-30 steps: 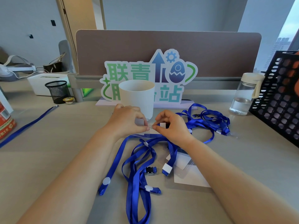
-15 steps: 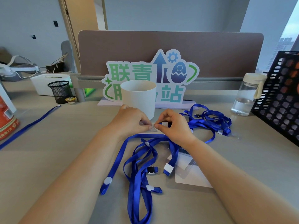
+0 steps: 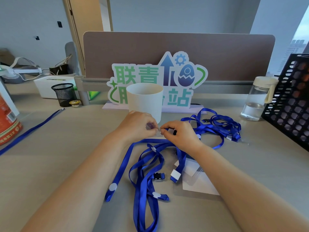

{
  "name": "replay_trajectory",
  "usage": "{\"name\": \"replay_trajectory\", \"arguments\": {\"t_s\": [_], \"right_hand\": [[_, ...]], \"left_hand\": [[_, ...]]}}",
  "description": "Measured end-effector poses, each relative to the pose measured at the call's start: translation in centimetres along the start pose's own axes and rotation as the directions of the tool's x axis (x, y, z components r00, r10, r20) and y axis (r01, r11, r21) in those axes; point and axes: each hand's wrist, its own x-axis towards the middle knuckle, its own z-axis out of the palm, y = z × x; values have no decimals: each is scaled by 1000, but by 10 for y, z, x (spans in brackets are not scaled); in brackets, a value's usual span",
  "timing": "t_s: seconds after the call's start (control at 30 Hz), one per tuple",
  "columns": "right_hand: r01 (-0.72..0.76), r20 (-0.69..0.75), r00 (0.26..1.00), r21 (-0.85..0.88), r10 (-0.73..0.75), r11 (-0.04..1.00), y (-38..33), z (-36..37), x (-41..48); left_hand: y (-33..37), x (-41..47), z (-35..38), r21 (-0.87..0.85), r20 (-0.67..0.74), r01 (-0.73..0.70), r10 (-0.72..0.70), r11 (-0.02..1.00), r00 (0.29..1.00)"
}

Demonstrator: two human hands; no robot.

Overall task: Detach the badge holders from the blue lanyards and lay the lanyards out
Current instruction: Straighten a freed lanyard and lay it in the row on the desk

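A tangle of blue lanyards (image 3: 147,174) lies on the desk in front of me, with more blue lanyards (image 3: 217,126) bunched to the right. My left hand (image 3: 137,126) pinches a clear badge holder (image 3: 153,128) just above the desk. My right hand (image 3: 180,133) meets it fingertip to fingertip, gripping the lanyard clip (image 3: 161,130) at the holder's edge. Clear badge holders (image 3: 197,180) lie flat under my right forearm. One blue lanyard (image 3: 31,129) lies stretched out straight at the far left.
A white cup (image 3: 145,99) stands right behind my hands, in front of a cut-out sign (image 3: 158,77). A water bottle (image 3: 258,99) and black perforated rack (image 3: 291,101) are at the right. A mesh pen cup (image 3: 64,93) and red tin (image 3: 7,121) are at the left.
Both hands stay together at the holder and clip; the fingers have shifted slightly closer. The lanyards on the desk have not moved.
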Motion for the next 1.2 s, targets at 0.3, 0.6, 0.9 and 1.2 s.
{"name": "replay_trajectory", "arguments": {"t_s": [0.3, 0.6, 0.9, 1.2], "right_hand": [[51, -28, 998, -73, -53, 996, -2, -2, -1], [22, -50, 999, 10, -21, 1000, -4, -5, -1], [-80, 56, 995, 63, 77, 995, -5, -23, 6], [-33, 137, 990, 88, 21, 996, -17, -26, 16]], "left_hand": [[4, -1, 1, -32, -57, -9, 7, 999, 998], [6, -1, -5, -62, -42, 29, -32, 998, 999], [-10, -6, -39, 26, 12, 106, -106, 994, 994], [-15, -9, -59, -127, 126, 132, -116, 983, 985]]}}
